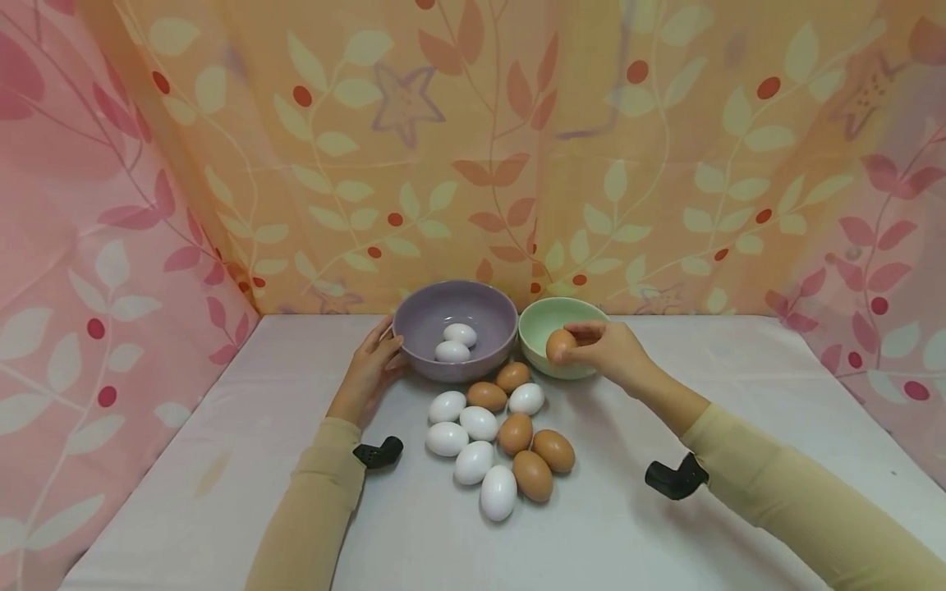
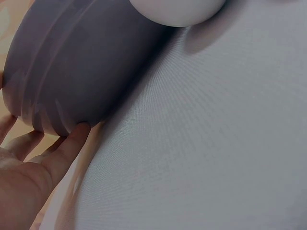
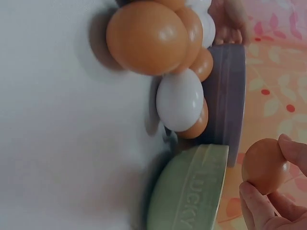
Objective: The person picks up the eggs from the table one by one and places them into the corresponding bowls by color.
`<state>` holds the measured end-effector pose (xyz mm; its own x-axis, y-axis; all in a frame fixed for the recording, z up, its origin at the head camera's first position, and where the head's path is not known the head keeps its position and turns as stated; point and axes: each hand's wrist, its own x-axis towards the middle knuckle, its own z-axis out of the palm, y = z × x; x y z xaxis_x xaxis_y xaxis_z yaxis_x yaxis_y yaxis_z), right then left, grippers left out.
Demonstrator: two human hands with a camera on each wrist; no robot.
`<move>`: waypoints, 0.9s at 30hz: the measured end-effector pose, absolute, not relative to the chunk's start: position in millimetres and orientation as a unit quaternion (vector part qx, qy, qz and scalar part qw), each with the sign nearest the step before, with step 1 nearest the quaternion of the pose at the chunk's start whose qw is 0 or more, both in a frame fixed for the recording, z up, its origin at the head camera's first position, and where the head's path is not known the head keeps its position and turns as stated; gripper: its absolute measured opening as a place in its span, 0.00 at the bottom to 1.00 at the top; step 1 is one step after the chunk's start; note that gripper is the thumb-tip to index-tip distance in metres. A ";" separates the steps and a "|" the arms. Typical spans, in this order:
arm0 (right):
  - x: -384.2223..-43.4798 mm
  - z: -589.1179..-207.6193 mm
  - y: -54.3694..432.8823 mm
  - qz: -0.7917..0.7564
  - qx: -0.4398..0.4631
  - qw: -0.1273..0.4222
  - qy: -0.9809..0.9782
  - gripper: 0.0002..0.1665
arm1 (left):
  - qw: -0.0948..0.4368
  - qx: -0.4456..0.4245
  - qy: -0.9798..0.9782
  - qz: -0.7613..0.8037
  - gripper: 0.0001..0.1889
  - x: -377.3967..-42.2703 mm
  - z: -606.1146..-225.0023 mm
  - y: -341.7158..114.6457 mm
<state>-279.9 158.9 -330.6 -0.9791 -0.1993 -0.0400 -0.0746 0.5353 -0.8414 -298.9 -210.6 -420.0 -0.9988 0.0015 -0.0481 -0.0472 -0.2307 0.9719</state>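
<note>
A brown egg (image 1: 561, 345) is pinched between the thumb and fingers of my right hand (image 1: 612, 355), above the light green bowl (image 1: 538, 328). From the right wrist view, the held egg (image 3: 265, 166) sits higher than the green bowl's rim. My left hand (image 1: 371, 365) touches the outer left side of the purple bowl (image 1: 418, 324), with fairly straight, spread fingers (image 2: 64, 155) against its wall. Two white eggs (image 1: 452, 352) lie inside the purple bowl. In front of both bowls, several white eggs (image 1: 447, 439) and several brown eggs (image 1: 533, 476) lie in a loose group.
White cloth (image 1: 739, 492) covers the table. Patterned curtains (image 1: 473, 148) hang behind the table and along both sides. The two bowls stand side by side near the back edge. A black wrist camera (image 1: 378, 452) shows at the left sleeve, another black camera (image 1: 676, 478) at the right.
</note>
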 end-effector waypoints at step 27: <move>-342.6 -353.2 157.7 -0.440 -0.074 0.078 0.892 0.39 | 0.014 -0.031 0.620 0.784 0.33 -299.8 -419.4 -209.6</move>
<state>-342.6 157.7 -353.2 -0.9769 -0.2003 -0.0750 -0.0624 0.6023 -0.7958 -299.8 -209.6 -419.4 -0.9977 -0.0154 -0.0660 -0.0607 -0.2309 0.9711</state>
